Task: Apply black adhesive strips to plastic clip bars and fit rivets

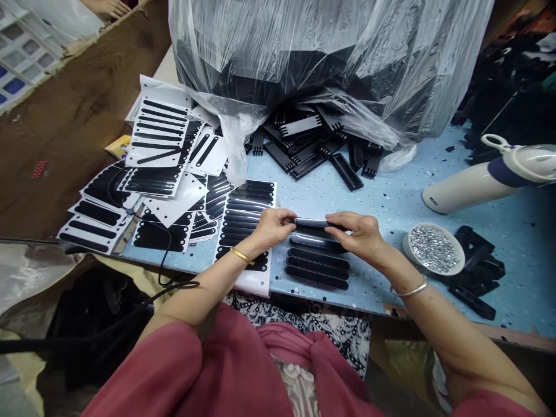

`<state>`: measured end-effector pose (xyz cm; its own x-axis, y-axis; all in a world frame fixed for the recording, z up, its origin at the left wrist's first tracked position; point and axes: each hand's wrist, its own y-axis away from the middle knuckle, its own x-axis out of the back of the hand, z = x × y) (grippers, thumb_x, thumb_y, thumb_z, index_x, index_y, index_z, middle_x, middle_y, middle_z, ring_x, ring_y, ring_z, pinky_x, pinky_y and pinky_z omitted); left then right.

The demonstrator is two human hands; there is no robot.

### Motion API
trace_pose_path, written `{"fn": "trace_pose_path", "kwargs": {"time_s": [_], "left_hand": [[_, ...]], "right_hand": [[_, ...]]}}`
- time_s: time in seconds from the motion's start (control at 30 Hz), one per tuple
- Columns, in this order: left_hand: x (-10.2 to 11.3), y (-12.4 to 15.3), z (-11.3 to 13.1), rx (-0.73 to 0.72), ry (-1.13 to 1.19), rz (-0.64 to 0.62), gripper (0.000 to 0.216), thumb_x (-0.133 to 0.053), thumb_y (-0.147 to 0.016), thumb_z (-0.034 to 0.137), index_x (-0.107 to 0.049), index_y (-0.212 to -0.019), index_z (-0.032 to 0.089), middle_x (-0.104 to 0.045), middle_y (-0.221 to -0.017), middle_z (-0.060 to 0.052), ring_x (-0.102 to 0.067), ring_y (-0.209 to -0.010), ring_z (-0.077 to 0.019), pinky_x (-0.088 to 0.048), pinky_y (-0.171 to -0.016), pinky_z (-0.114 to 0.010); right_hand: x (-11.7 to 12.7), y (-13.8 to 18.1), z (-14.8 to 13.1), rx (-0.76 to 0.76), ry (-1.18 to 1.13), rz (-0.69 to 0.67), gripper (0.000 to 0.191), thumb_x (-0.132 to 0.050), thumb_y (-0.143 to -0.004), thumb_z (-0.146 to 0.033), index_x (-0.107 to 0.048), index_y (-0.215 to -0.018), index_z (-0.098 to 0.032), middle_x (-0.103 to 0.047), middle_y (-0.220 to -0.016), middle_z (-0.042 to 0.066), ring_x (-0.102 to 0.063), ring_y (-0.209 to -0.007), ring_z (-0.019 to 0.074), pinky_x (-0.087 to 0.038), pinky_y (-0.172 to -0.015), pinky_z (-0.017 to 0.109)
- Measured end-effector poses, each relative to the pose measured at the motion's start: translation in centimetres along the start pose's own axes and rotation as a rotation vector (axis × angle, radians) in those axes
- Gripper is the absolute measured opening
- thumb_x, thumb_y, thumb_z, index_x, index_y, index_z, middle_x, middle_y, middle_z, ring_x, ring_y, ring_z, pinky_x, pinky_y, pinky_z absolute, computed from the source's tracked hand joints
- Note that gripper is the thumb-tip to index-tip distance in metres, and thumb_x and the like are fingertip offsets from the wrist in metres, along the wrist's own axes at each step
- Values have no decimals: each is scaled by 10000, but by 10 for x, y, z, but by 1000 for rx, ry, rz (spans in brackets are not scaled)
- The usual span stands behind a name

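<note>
A long black strip-shaped part (311,222) with rounded ends lies level between my hands, a little above the table. My left hand (274,226) pinches its left end, and my right hand (357,233) grips its right end with thumb and fingers. Just below it, several similar black parts (317,268) lie side by side on the blue table. To the left of them, partly under my left forearm, is a white sheet (273,200) carrying rows of black adhesive strips (243,217). What the fingertips cover on the part is hidden.
Loose black slotted parts (304,145) spill from a large clear plastic bag (330,35) at the back. Sticker sheets (156,139) are piled at left, with a black cable (167,255). At right are a bowl of small metal pieces (434,249), a bottle (473,185) and black parts (478,266).
</note>
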<state>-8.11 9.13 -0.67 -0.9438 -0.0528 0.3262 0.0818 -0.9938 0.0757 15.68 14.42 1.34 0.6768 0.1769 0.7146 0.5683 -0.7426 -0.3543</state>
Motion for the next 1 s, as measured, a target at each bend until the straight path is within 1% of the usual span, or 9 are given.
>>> {"fn": "trace_pose_path", "kwargs": {"time_s": [0.17, 0.47, 0.67, 0.8, 1.0], "left_hand": [[-1, -1, -2, -6, 14, 0, 222, -678, -674, 129, -774, -874, 141, -670, -608, 2, -608, -561, -126, -477, -565, -226], [-1, -1, -3, -8, -6, -8, 231, -685, -686, 126, -770, -900, 128, -693, -635, -16, -655, -596, -145, -504, -585, -233], [-1, -1, -4, -16, -13, -7, 225, -683, -698, 134, -769, -905, 129, -701, -643, -20, -669, -608, -152, -522, -603, -243], [-1, 0, -3, -3, 5, -10, 224, -688, -698, 138, -770, -907, 142, -698, -633, -10, -668, -603, -149, -527, -608, -244], [0, 1, 0, -3, 9, -11, 215, -689, -701, 133, -772, -900, 138, -702, -638, -17, -671, -610, -155, -529, -616, -247]], "right_hand": [[-1, 0, 0, 19, 3, 9, 123, -676, -828, -253, -770, -895, -212, -781, -920, 87, -745, -840, 255, -626, -775, 403], [-2, -1, -1, 14, 31, -7, 111, -672, -825, -248, -766, -875, -222, -781, -915, 81, -743, -844, 260, -619, -777, 408], [-4, -1, 0, 40, 48, -10, 125, -659, -832, -251, -768, -870, -204, -781, -912, 95, -744, -832, 262, -618, -759, 412], [-5, -1, 1, 24, 58, -21, 116, -663, -826, -250, -767, -871, -227, -783, -910, 74, -743, -835, 251, -616, -760, 402], [-7, -1, 3, 47, 72, -7, 120, -656, -829, -248, -769, -862, -226, -782, -900, 72, -742, -833, 256, -614, -751, 410]]}}
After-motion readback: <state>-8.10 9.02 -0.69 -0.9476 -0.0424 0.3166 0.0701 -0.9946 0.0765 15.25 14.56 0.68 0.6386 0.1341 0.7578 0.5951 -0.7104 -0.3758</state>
